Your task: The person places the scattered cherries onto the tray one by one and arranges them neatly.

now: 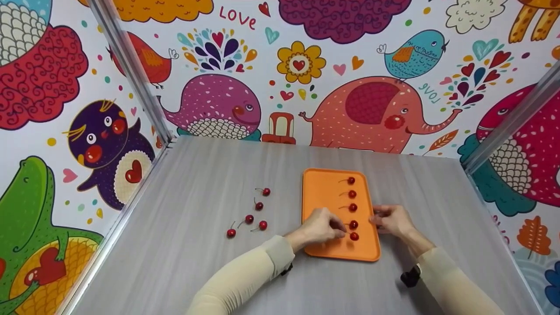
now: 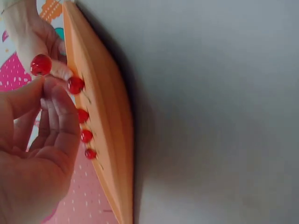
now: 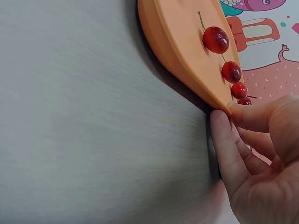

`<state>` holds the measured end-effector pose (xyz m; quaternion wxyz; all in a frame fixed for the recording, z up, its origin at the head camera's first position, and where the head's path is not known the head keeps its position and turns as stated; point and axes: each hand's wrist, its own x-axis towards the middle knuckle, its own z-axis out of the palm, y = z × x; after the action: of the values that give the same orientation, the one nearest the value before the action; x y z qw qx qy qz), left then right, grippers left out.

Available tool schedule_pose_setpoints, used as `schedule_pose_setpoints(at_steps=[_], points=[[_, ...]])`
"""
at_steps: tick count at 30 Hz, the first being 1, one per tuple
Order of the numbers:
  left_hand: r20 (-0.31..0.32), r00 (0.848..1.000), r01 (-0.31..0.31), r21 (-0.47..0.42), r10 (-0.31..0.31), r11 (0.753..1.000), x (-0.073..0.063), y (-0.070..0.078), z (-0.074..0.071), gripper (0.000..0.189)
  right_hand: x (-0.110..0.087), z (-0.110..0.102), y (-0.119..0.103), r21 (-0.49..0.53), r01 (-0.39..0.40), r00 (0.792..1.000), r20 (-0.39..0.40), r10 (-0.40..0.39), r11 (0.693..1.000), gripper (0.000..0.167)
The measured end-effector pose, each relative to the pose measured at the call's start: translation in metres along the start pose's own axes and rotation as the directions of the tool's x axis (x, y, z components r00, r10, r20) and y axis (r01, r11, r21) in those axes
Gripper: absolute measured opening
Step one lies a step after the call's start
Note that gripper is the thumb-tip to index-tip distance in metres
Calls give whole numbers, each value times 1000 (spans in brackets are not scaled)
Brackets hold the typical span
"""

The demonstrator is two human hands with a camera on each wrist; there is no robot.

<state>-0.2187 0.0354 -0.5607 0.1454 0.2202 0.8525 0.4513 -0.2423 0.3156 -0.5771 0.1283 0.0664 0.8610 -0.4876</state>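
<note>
My left hand (image 1: 321,226) pinches a red cherry (image 1: 354,236) by its stem over the near right part of an orange tray (image 1: 323,188). In the left wrist view this cherry (image 2: 41,65) sits just past the thumb and fingertips. Several more cherries (image 1: 352,207) lie in a column along the tray's right side, stems pointing left. At the tray's right edge, my right hand (image 1: 393,220) grips the rim. The right wrist view shows its thumb (image 3: 252,115) on top of the rim and the index finger against the outer side.
Left of the tray, several loose cherries (image 1: 249,219) with stems lie scattered on the grey table (image 1: 183,210). Walls printed with cartoon animals (image 1: 367,113) stand at the back and both sides, with metal posts (image 1: 131,65) at the corners.
</note>
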Motion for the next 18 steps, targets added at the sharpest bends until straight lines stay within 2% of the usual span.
schedule_pose_setpoints(at_steps=[7,13,18], points=[[30,999,33,43,-34,999,1,5,17,4,0,0,0,-5,-4,1000,-1,4,1000,53],[47,999,4,162,-11,987,2,4,24,5,-1,-1,0,-1,26,1000,-3,-26,1000,52],[48,998,34,230,-46,973,3,7,26,6,-2,-1,0,-2,28,1000,-1,-28,1000,52]])
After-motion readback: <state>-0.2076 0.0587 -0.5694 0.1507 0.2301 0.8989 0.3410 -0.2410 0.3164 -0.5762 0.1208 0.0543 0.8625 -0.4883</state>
